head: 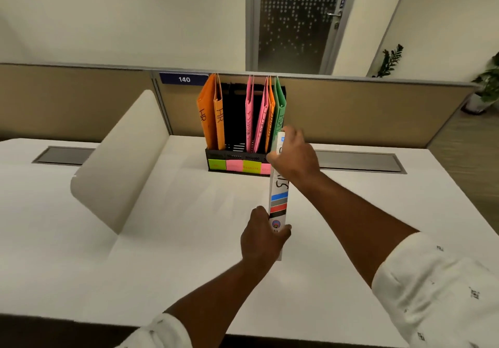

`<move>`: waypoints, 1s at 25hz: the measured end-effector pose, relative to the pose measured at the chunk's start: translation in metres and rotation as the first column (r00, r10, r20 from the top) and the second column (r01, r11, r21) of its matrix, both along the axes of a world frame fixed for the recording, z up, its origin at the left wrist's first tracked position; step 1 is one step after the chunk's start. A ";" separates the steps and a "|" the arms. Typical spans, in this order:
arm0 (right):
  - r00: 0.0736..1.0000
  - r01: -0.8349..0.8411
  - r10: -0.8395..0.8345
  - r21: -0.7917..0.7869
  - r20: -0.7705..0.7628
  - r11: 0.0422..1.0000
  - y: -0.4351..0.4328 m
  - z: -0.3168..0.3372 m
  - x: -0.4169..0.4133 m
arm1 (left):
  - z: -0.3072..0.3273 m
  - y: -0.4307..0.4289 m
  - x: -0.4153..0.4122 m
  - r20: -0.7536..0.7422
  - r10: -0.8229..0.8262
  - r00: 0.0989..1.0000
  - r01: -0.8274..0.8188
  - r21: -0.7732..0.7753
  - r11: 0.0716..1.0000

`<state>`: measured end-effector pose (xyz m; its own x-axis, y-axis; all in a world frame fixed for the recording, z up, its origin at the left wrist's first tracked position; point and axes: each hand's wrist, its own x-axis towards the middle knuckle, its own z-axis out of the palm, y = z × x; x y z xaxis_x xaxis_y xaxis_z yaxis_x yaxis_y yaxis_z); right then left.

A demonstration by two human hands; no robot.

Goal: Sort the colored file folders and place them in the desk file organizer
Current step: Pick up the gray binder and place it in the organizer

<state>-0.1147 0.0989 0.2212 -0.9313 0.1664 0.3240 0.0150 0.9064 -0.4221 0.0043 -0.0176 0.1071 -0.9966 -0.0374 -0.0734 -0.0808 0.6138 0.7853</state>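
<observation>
— Where's your white folder (278, 193) right now?

— Between both of your hands, edge-on to you and held above the counter (162, 239). Your left hand (263, 235) has its grip clenched round the near end, thumb across the printed spine; your right hand (295, 156) is grasping the far end, fingers curled over the top. The spine shows blue, grey, red and black stripes and some handwriting you can't read from here.

— And the organizer?

— The black file organizer (237, 158) stands at the back of the counter, against the tan partition (351, 110). The far end of your white folder sits right in front of its right-hand side, overlapping the green folder (280, 104) from your angle — whether it touches the rack, you can't tell.

— What's already filed?

— Two orange folders (212, 115) marked "HR" at the left slot, then a dark gap, then two pink folders (255, 120), a thin orange one (270, 115) and the green at the far right. Sticky labels (235, 165) in green, pink and yellow run along the front lip; their text is too blurred to read.

— Anything else nearby?

— A white divider panel (121, 158) leans at your left, and a blue "140" tag (184, 79) sits on the partition.
</observation>
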 end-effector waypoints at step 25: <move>0.948 0.017 -0.028 -0.038 -0.316 0.999 -0.094 0.108 -0.184 | 0.082 -0.101 -0.238 -0.238 -0.089 0.967 0.118 0.111 0.987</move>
<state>-0.2986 0.0047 0.3296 -0.7780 0.2019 0.5950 -0.1042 0.8924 -0.4390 -0.2340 -0.1189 0.1894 -0.9848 0.0615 0.1624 0.1710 0.5064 0.8452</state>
